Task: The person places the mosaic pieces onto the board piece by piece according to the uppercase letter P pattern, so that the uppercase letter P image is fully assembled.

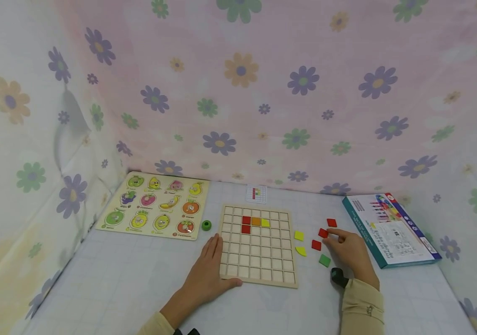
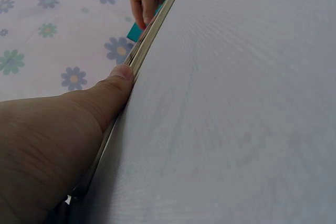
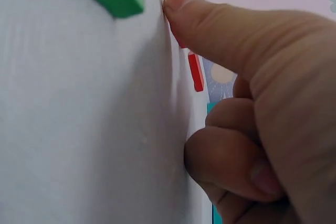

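My left hand [image 1: 204, 274] steadies a wooden grid board [image 1: 259, 278] at its near left corner, fingers straight along the left side, thumb against the near edge. On the board sit two red square tiles [image 1: 245, 229], an orange tile [image 1: 256, 221] and a yellow tile [image 1: 265, 223]. Right of the board, my right hand [image 1: 349, 251] pinches a red square tile [image 1: 323, 233] between thumb and index finger, low over the table. In the right wrist view the thumb [image 3: 210, 22] covers much of that tile. Another red tile [image 1: 332, 223] lies beyond it, and one [image 1: 316, 244] nearer.
A yellow square [image 1: 299, 236], a yellow quarter-round piece [image 1: 301, 251] and a green square [image 1: 324, 260] lie by the board. Behind it is a small pattern card [image 1: 257, 194]. A fruit puzzle [image 1: 117, 223] and green bead [image 1: 206, 225] stand left, a game box [image 1: 393, 232] right.
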Tool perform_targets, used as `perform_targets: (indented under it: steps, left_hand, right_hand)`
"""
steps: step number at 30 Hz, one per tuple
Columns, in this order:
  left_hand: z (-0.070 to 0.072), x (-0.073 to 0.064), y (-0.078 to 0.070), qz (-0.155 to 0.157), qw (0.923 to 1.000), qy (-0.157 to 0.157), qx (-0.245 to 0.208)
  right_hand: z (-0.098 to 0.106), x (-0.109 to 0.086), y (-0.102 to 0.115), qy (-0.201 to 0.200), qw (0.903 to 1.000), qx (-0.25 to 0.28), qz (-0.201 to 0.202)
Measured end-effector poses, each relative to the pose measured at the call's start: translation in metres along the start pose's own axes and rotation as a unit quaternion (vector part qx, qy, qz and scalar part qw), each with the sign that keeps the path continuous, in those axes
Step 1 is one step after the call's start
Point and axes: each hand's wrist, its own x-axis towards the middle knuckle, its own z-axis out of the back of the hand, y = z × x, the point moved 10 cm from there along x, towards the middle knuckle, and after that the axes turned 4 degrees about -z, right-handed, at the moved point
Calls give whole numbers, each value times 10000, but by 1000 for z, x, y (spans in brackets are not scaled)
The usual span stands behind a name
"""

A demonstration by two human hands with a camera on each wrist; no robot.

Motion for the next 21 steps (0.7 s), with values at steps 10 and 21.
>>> perform_targets:
  steps: [10,21]
  left_hand:
    - [1,0,-1,-37,10000,-26,-49]
    - [2,1,-1,-40,10000,-45,-16]
  right_hand:
    - [-1,6,0,-108,9999,-91,-52]
    - [-1,2,8,-127,9992,-389,-4]
